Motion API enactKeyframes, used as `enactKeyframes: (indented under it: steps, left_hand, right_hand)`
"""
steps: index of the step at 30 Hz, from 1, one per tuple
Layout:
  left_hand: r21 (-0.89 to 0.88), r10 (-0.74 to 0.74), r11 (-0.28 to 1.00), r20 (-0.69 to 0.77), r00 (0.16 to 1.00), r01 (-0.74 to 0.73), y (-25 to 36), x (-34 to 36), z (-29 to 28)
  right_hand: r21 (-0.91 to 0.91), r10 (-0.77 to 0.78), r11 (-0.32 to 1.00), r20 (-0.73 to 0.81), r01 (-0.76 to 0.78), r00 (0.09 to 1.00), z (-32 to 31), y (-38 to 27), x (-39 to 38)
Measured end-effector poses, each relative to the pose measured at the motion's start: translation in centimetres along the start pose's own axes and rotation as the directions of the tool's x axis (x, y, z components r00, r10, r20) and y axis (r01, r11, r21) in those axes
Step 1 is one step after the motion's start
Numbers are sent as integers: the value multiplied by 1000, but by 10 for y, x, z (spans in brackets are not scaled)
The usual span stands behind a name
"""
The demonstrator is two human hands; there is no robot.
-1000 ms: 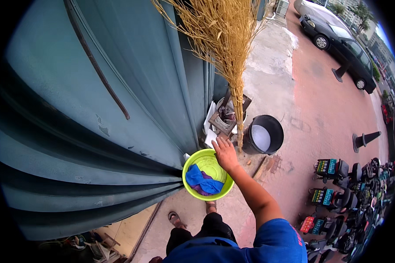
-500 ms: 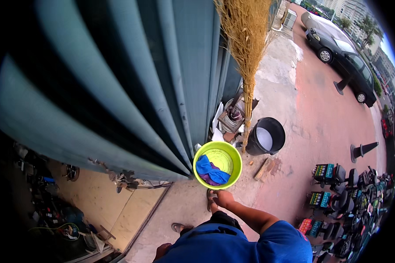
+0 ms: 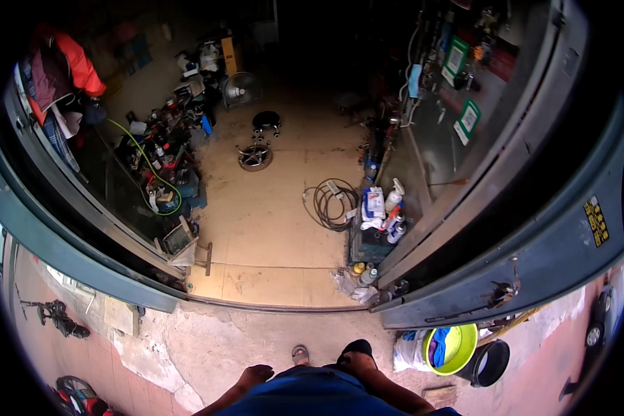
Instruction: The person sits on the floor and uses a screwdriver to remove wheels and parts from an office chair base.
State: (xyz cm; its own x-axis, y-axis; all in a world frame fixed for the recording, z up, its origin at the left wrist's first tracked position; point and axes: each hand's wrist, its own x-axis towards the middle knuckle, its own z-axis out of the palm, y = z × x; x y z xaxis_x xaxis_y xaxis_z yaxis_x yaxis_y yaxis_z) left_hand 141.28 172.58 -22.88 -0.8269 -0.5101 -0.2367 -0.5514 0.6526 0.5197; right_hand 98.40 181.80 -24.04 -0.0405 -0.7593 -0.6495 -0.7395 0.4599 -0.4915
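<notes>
Low in the head view, my left hand [image 3: 255, 374] hangs beside my blue shirt, and my right hand [image 3: 356, 364] is at my right thigh. Both hands' fingers are too dark and small to read. To the right, nearest my right hand, the lime-green basin [image 3: 469, 342] holds blue and purple cloths [image 3: 438, 345]. It stands beside a white sack [image 3: 408, 352] and a black bucket [image 3: 495, 361], outside the metal doorway.
Ahead, a workshop floor [image 3: 277, 222] bears a wheeled stool [image 3: 266, 123], a wheel [image 3: 255, 158] and coiled hose [image 3: 326, 208]. Cluttered tools [image 3: 166, 152] and spray bottles [image 3: 394, 223] line both sides. A doorsill [image 3: 279, 306] crosses before my feet; scooters [image 3: 76, 395] stand at lower left.
My view has swung left from the wall, bundled-twig broom and car to face the doorway. My right hand has moved away from above the basin, down to my thigh.
</notes>
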Motion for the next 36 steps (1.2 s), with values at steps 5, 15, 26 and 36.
enactKeyframes:
  steps: [5,15,26,36]
  left_hand:
    - [-270,-340,910,-47,939,316,-66,25,-22]
    - [-591,-661,654,-142,737,473,-234,221,-236]
    - [-496,-812,246,364,457,833,-364,216,-319]
    - [-411,-767,315,420,485,855,-490,430,-481]
  right_hand:
    - [-94,-180,982,-235,162,955,-68,-101,84]
    - [-260,-308,906,137,334,941,-139,-226,323]
    - [-85,-180,977,179,198,967,-255,-234,507]
    - [23,277,960,25,-277,961,-445,-236,666]
